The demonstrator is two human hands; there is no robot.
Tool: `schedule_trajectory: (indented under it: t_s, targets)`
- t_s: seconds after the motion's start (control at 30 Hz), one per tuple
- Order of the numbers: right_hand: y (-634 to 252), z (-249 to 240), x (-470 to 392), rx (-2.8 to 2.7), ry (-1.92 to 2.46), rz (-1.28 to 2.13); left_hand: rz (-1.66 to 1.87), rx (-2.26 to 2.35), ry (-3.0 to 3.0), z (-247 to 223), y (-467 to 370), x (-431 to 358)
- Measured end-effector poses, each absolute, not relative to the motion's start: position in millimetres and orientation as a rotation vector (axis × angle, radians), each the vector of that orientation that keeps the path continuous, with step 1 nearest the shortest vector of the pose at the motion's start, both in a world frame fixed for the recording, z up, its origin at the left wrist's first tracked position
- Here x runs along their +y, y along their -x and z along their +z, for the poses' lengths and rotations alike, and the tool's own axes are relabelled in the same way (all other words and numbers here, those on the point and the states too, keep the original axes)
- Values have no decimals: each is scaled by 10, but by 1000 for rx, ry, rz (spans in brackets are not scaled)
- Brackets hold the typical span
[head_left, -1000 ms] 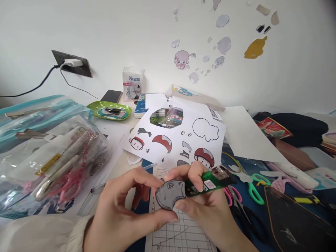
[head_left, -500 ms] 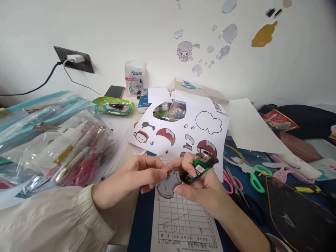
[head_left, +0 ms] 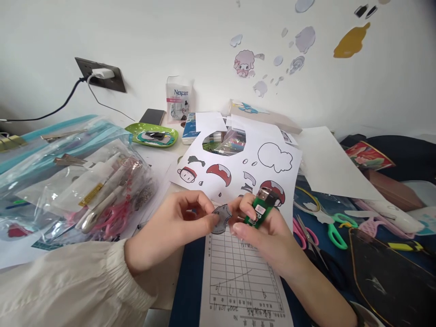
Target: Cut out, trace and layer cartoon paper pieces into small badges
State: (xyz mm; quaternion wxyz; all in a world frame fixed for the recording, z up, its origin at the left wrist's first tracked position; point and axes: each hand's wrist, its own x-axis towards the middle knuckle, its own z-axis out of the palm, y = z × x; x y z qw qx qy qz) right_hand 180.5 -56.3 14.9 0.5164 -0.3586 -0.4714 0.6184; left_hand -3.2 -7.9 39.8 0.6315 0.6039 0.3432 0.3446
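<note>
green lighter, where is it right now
In the head view, low centre: the green lighter is gripped in the right hand, beside the grey cutout the left hand pinches.

There is just one camera, and it sits on the person's head. It looks forward and down at a messy table [head_left: 160,277], very close to the left hand [head_left: 177,225] and right hand [head_left: 269,231] in the middle. Farther off, it faces a white wall [head_left: 170,36]. No second view shares the scene
</note>
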Motion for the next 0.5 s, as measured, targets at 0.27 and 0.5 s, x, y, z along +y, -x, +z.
schedule_trajectory:
  t_s: [0.27,0.5]
  targets:
    - [-1682,204,-574,-1176,1008,1446,780,868,-1415,359,12,-115]
    - [-1704,202,-549,-1139,1011,1461,741,900,-1335,344,-9,-110]
